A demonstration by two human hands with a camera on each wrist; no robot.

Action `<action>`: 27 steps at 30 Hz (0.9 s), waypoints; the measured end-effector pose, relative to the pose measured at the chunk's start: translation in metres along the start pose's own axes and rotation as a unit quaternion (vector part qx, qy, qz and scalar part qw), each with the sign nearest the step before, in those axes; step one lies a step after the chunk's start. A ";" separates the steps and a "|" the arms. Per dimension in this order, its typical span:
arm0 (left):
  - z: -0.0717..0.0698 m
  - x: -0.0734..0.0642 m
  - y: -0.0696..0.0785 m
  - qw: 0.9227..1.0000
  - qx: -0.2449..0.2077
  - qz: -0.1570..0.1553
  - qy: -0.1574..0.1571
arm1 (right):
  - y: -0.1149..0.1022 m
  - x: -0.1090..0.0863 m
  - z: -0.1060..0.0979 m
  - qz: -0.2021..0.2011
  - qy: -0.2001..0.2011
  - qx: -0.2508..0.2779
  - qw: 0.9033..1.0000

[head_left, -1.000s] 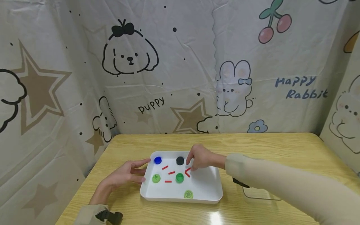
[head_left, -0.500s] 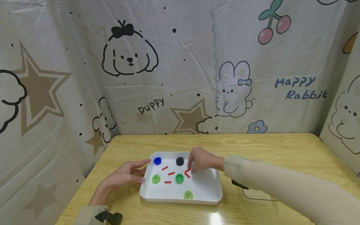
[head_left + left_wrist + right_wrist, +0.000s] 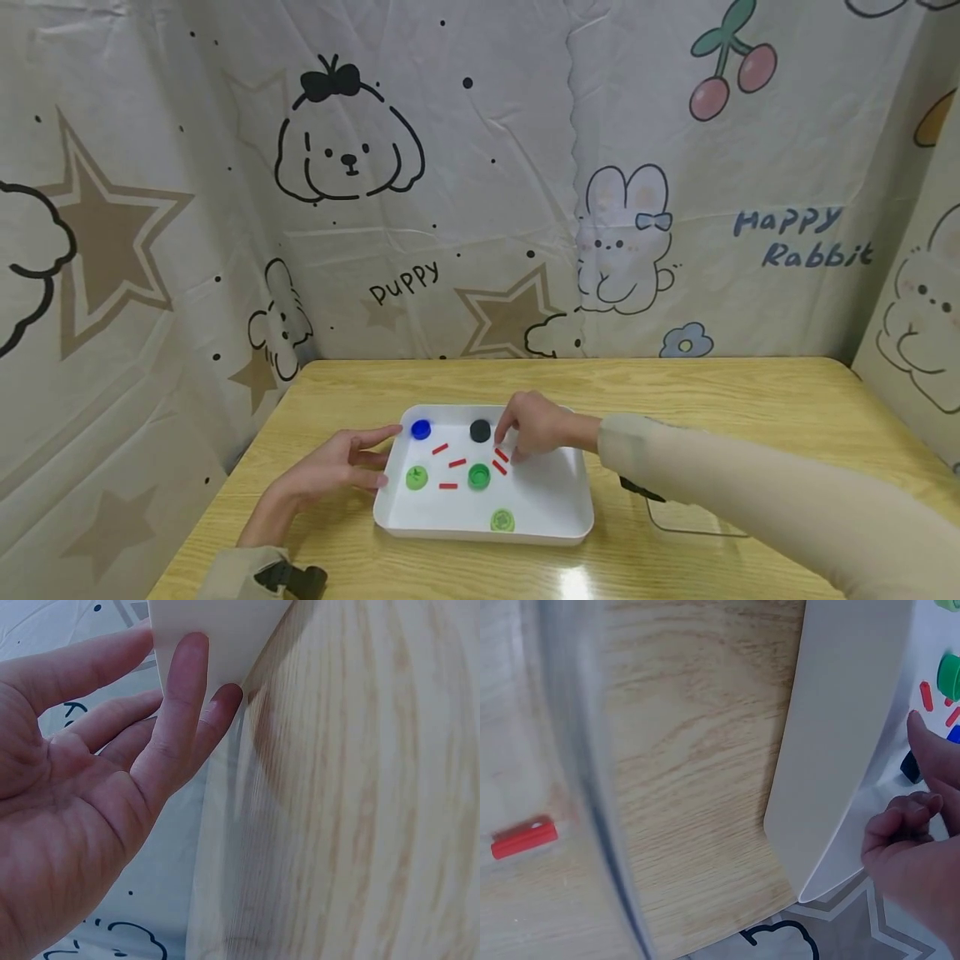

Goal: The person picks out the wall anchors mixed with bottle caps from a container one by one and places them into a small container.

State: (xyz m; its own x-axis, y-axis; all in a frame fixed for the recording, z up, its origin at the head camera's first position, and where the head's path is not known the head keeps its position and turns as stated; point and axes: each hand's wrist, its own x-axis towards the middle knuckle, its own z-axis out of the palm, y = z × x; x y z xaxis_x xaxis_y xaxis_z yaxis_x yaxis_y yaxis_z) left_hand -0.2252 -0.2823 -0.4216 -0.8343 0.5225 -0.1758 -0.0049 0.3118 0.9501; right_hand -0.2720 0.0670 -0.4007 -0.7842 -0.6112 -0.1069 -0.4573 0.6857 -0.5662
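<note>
In the head view, my left hand (image 3: pixel 337 462) touches the left side of a white tray (image 3: pixel 540 521) with extended fingers. The left wrist view shows its fingertips against the tray's outer wall (image 3: pixel 225 622). My right hand (image 3: pixel 536 423) reaches over the tray's right half, thumb and index fingertips close beside a short red stick (image 3: pixel 501 455). From the right wrist, that hand's other fingers look curled, and red sticks (image 3: pixel 926 696) lie just past a fingertip. A second red stick (image 3: pixel 498 468) lies parallel to the first. A black cap (image 3: pixel 480 430) sits left of the index finger.
The tray also holds a blue cap (image 3: pixel 421 429), a green cap (image 3: pixel 478 477), light green discs (image 3: pixel 416 477) and several other red sticks (image 3: pixel 447 486). A clear container (image 3: pixel 697 518) stands right, partly behind the right sleeve; another red stick (image 3: pixel 525 840) shows in it.
The upper red stick by my right hand has turned, so the pair goes from a pointed angle to two parallel lines. My left hand stays at the tray's side.
</note>
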 end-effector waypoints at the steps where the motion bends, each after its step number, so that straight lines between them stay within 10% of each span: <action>1: 0.000 0.000 0.000 1.000 0.000 0.000 0.000 | 0.000 0.001 0.000 -0.008 -0.006 -0.002 1.000; 27: -0.002 0.001 -0.002 1.000 0.019 0.002 0.007 | -0.003 0.008 0.004 -0.020 -0.029 -0.008 0.999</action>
State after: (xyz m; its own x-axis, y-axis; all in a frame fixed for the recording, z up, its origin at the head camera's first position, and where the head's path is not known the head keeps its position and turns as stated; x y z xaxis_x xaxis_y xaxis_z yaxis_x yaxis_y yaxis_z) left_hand -0.2270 -0.2843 -0.4231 -0.8419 0.5126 -0.1687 0.0190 0.3406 0.9400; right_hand -0.2755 0.0583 -0.4032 -0.7393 -0.6603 -0.1325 -0.4947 0.6659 -0.5584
